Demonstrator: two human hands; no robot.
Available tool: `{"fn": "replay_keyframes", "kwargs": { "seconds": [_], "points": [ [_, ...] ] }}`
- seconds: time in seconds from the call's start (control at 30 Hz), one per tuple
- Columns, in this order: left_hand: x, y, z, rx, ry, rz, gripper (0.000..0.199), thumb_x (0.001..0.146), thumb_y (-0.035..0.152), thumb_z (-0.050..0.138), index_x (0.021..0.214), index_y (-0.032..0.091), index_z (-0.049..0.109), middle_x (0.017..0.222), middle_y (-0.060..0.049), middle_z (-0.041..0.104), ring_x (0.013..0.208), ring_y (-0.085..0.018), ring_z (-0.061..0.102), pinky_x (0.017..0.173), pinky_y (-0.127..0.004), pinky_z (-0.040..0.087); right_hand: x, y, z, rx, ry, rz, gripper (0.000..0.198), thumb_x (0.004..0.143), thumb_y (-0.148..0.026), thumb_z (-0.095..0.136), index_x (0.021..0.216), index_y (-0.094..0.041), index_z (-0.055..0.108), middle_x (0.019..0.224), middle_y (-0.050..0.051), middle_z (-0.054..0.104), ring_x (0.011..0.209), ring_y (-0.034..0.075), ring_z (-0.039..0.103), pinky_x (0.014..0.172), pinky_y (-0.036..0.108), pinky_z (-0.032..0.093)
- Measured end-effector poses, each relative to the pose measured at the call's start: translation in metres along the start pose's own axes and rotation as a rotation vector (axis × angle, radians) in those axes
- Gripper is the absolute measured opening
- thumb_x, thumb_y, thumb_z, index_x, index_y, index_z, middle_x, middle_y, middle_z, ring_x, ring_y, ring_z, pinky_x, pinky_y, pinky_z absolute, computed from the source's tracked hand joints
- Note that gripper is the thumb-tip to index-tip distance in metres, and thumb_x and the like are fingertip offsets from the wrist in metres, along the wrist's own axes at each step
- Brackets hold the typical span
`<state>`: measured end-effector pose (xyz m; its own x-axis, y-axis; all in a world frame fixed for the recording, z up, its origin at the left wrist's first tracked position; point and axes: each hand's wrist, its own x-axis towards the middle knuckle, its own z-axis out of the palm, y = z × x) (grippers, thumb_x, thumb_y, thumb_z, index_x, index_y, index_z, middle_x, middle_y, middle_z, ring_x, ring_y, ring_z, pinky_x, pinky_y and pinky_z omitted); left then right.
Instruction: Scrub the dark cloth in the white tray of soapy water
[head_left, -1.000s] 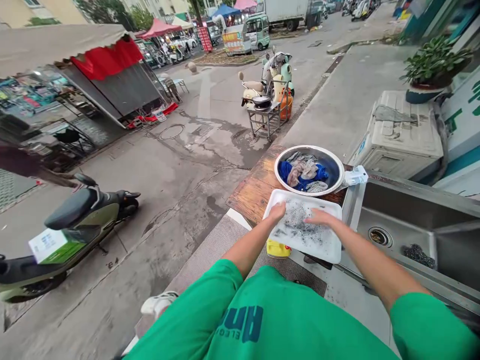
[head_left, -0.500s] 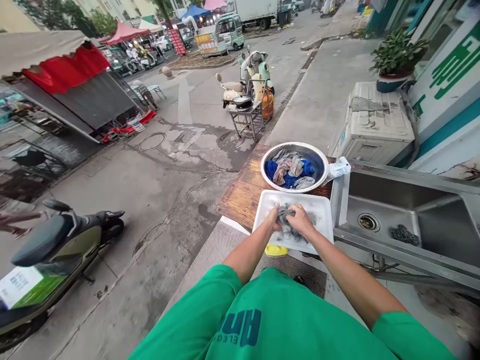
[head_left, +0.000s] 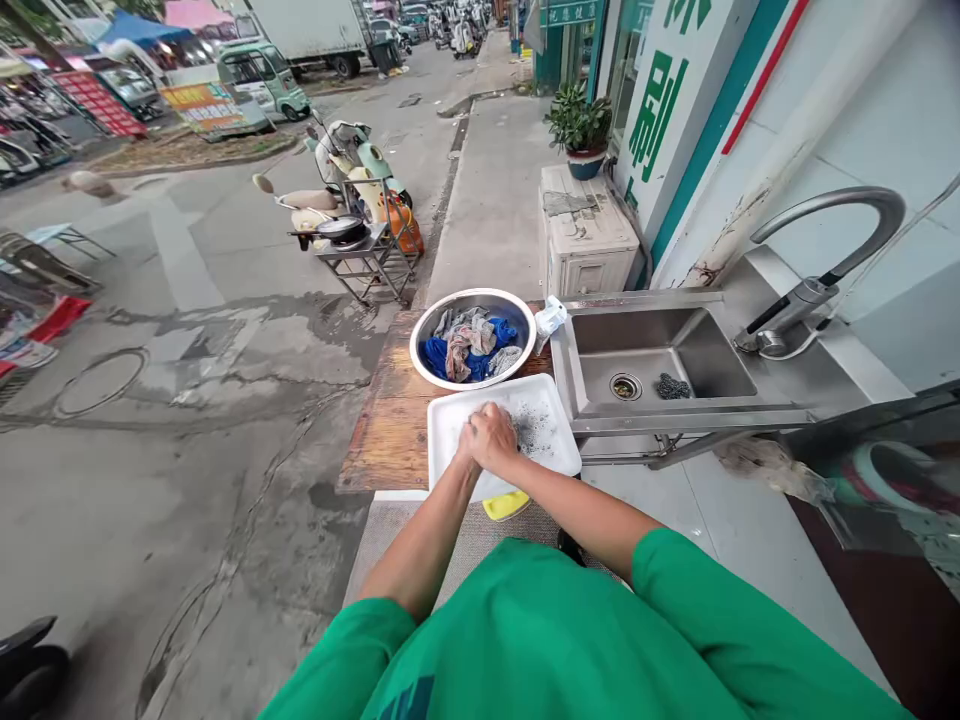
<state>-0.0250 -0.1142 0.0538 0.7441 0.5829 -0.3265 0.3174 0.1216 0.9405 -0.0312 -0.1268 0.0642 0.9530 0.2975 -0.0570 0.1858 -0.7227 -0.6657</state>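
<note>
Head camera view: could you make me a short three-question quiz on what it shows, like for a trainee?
1. True or false: both hands are pressed together over the white tray.
2. What lies in the metal bowl? A) cloths B) fruit C) nothing
3. Fill in: the dark scrubber lies in the ____.

Key
1. True: the left hand and right hand meet on the tray; whatever they grip is hidden.
2. A: blue and grey cloths.
3. Sink, beside its drain.
</note>
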Motion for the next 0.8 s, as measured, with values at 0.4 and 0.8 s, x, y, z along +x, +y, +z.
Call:
{"fn": "replay_keyframes", "kwargs": {
  "seconds": [0.4,0.8],
  "points": [
    [0.031,-0.002,-0.046,-0.176,-0.448,-0.209,0.022,0.087,0.035,0.070,0.086,0.016,0.059,0.080,-0.003,0.065,0.078,-0.015,0.062,0.079,-0.027,0.051,0.052,0.071,-0.030,0.014,-0.126,0.295,0.026,0.095,-0.022,0.052,0.089,-0.009,0.074,0.100,0.013,0.071,0.093,0.020,0.062,0.081,0.025,0.043],
    [0.070,-0.020,-0.076,1.020,-0.439,0.074,0.046,0.084,0.017,0.064,0.130,0.020,0.059,0.119,-0.016,0.070,0.113,-0.031,0.062,0.100,-0.042,0.046,0.054,0.120,-0.039,-0.241,-0.189,0.059,0.028,0.099,-0.032,0.049,0.090,-0.015,0.070,0.108,0.012,0.067,0.092,0.021,0.059,0.081,0.030,0.041]
  ]
}}
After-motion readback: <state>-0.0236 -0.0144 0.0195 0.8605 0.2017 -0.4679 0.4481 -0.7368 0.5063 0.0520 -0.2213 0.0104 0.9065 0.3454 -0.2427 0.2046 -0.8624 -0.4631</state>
